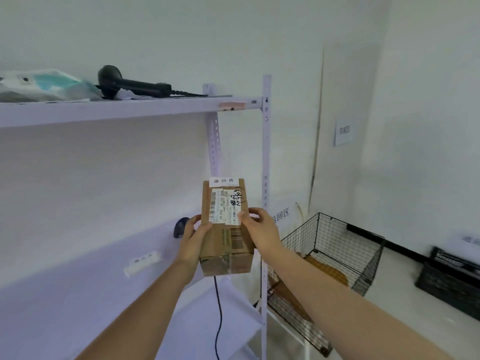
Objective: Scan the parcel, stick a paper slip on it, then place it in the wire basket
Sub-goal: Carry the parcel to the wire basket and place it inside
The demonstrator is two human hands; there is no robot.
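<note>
I hold a brown cardboard parcel in front of me with both hands. My left hand grips its left side and my right hand grips its right side, thumb on the shipping label. A white paper slip with printed characters sticks at the parcel's far top edge. The black wire basket stands to the right, below the parcel, with brown parcels inside. A black handheld scanner lies on the upper shelf.
A white metal shelf rack has its upright post right behind the parcel. A power strip and a black cable lie on the lower shelf. Plastic-wrapped bags sit upper left. A black crate stands far right.
</note>
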